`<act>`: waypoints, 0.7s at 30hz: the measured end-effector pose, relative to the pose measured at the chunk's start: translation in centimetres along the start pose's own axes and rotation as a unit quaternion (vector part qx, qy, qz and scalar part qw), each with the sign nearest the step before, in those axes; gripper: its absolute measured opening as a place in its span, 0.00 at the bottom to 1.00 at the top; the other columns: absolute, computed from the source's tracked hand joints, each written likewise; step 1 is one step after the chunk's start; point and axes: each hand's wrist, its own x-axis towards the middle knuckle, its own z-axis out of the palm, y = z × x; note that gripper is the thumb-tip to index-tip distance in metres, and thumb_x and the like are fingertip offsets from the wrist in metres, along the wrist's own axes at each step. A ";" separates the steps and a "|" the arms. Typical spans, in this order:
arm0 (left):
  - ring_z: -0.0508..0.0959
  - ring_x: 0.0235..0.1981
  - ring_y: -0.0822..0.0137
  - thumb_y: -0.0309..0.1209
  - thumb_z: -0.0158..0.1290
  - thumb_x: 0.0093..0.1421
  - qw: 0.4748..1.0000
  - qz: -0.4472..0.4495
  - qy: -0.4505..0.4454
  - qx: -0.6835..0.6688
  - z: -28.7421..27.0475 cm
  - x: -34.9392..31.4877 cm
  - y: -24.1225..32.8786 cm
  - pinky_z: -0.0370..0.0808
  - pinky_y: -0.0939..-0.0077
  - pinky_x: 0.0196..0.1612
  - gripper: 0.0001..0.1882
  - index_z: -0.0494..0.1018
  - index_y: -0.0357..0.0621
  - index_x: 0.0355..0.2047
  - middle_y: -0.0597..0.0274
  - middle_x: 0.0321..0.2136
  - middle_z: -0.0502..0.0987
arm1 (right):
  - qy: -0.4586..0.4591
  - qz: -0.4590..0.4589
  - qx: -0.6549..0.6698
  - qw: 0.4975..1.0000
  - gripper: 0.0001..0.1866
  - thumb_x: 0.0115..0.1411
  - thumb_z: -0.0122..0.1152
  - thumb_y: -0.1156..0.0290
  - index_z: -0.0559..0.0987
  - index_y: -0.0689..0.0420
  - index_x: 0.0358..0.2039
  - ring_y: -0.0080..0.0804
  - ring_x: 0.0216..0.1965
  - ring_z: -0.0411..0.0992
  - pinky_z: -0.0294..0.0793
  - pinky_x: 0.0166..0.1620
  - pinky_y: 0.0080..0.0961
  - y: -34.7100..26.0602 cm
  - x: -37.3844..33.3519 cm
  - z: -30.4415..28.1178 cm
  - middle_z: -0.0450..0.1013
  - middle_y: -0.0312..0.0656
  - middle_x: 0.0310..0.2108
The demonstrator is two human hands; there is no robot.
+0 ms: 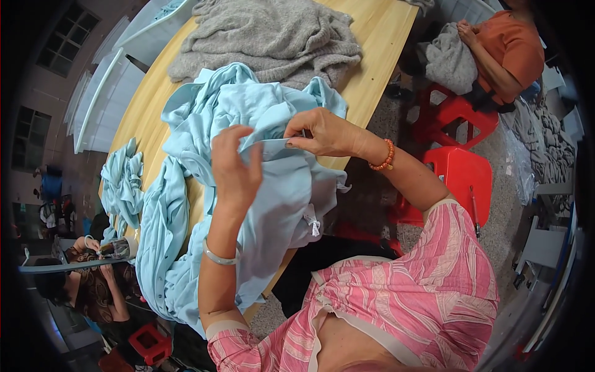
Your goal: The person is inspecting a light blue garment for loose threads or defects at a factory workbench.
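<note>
A light blue knit garment (273, 198) lies bunched over the table's near edge and hangs down in front of me. My right hand (325, 131) pinches a folded edge of it between thumb and fingertips. Just left of that edge, my left hand (235, 170) is slightly blurred, its thumb and fingers apart with nothing visibly held. A small white tag (312, 222) hangs from the garment's lower right side. Another light blue piece with a buttoned edge (164, 235) drapes to the left of my left forearm.
Grey knitwear (266, 37) is heaped at the far side of the wooden table (379, 62). A smaller light blue bundle (122, 183) lies at the left edge. Red stools (462, 180) stand at the right. One person in orange (508, 53) holds grey knitwear; another person (93, 282) works lower left.
</note>
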 end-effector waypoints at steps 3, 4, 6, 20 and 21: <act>0.73 0.33 0.57 0.24 0.58 0.49 0.993 0.111 -0.043 -0.014 1.1 0.3 2.1 0.69 0.67 0.40 0.15 0.71 0.39 0.39 0.55 0.35 0.75 | 0.014 -0.013 0.034 0.999 0.08 0.52 0.62 0.71 0.78 0.63 0.30 0.28 0.27 0.71 0.70 0.33 0.24 0.0 0.2 0.0 0.74 0.42 0.26; 0.73 0.34 0.56 0.24 0.60 0.48 0.991 0.097 -0.087 -0.023 1.3 0.4 2.4 0.68 0.66 0.41 0.15 0.72 0.39 0.38 0.55 0.33 0.76 | 0.019 -0.014 0.065 0.998 0.08 0.53 0.63 0.71 0.78 0.63 0.30 0.26 0.27 0.70 0.69 0.33 0.24 -0.1 0.3 0.0 0.74 0.41 0.26; 0.73 0.33 0.56 0.25 0.60 0.48 0.991 0.013 -0.126 -0.046 1.4 1.0 1.9 0.68 0.66 0.40 0.13 0.73 0.38 0.36 0.55 0.31 0.76 | 0.011 0.000 0.120 0.993 0.09 0.56 0.61 0.69 0.79 0.62 0.32 0.19 0.24 0.67 0.68 0.28 0.21 -0.2 0.4 -0.2 0.72 0.33 0.22; 0.62 0.21 0.81 0.30 0.60 0.54 0.966 -0.107 -0.203 -0.120 1.6 1.0 -0.5 0.59 0.83 0.23 0.09 0.75 0.37 0.29 0.72 0.20 0.68 | -0.003 0.026 0.107 0.994 0.09 0.52 0.65 0.70 0.78 0.62 0.30 0.20 0.25 0.68 0.67 0.28 0.19 -1.2 0.4 -0.5 0.73 0.36 0.24; 0.63 0.22 0.78 0.31 0.60 0.54 0.976 -0.069 -0.189 -0.086 1.7 1.0 -0.2 0.61 0.82 0.25 0.10 0.75 0.36 0.30 0.68 0.21 0.69 | -0.001 0.026 0.106 0.994 0.09 0.52 0.65 0.70 0.78 0.62 0.30 0.20 0.25 0.68 0.67 0.28 0.19 -1.2 0.4 -0.3 0.73 0.36 0.24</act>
